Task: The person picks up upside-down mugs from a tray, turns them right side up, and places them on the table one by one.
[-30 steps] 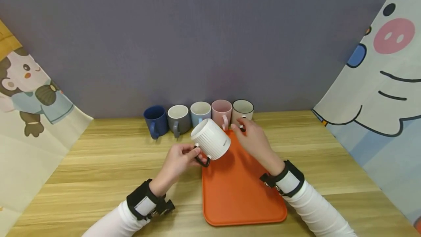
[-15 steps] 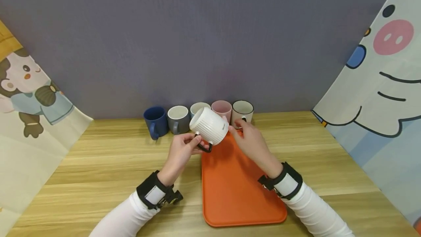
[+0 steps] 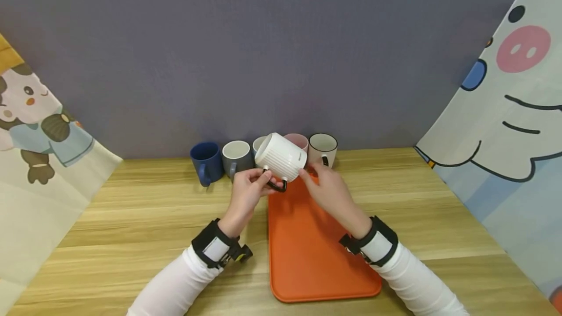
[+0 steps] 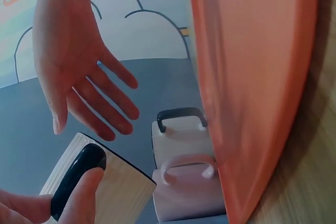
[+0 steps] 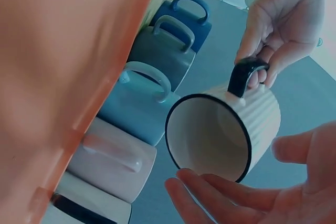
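Observation:
My left hand (image 3: 247, 193) pinches the black handle (image 5: 241, 80) of a white ribbed mug (image 3: 282, 157) between thumb and fingers. The mug is held tipped on its side above the far end of an orange tray (image 3: 322, 262). Its black-rimmed mouth (image 5: 207, 135) faces right, as the right wrist view shows. My right hand (image 3: 330, 193) has its fingers extended, fingertips close to that rim. In the left wrist view the right hand (image 4: 79, 61) is spread with its palm showing and a gap between it and the mug.
Along the grey back wall stands a row of mugs: dark blue (image 3: 206, 162), grey (image 3: 237, 156), light blue (image 5: 139, 103), pink (image 3: 298, 140) and cream with a black rim (image 3: 322, 144). The held mug overlaps the middle ones in the head view. Wooden table (image 3: 175, 228) surrounds the tray.
My left hand has carried the white mug upward and away, toward the row of mugs. My right hand has shifted slightly left, its fingertips now closer to the mug's rim.

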`<state>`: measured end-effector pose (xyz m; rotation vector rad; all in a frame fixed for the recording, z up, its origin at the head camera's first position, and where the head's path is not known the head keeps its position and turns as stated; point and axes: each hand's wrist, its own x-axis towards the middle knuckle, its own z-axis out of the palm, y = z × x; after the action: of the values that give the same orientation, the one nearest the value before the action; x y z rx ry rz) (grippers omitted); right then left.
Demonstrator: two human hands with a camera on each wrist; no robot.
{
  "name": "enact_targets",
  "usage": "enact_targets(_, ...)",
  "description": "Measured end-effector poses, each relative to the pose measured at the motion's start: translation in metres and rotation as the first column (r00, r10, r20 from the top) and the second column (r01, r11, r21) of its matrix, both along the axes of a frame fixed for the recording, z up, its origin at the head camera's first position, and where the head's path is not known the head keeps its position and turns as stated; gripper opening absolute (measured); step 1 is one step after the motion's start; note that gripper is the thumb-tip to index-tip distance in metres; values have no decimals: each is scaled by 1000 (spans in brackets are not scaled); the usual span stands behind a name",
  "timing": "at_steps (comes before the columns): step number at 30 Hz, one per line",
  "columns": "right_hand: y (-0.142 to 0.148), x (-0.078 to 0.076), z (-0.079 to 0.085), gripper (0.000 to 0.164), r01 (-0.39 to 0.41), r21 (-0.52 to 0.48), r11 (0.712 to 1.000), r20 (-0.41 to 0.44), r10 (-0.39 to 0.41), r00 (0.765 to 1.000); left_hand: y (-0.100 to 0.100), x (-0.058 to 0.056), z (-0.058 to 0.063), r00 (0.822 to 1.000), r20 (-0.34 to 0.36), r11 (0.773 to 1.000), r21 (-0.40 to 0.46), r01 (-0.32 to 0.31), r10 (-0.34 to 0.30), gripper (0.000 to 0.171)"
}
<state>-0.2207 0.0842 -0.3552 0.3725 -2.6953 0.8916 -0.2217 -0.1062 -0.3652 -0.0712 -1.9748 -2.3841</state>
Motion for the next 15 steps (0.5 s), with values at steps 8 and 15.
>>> enact_targets(8,-9,0,2,45,8,38,999,30,-9,999,2,-9,3,1000,-10,999,43,-15,16,21)
enact_targets(15,-13,-1,0,44,13,47,999,28,-14,1000,8,-13,10,999,-26,995,95,-35,38,22)
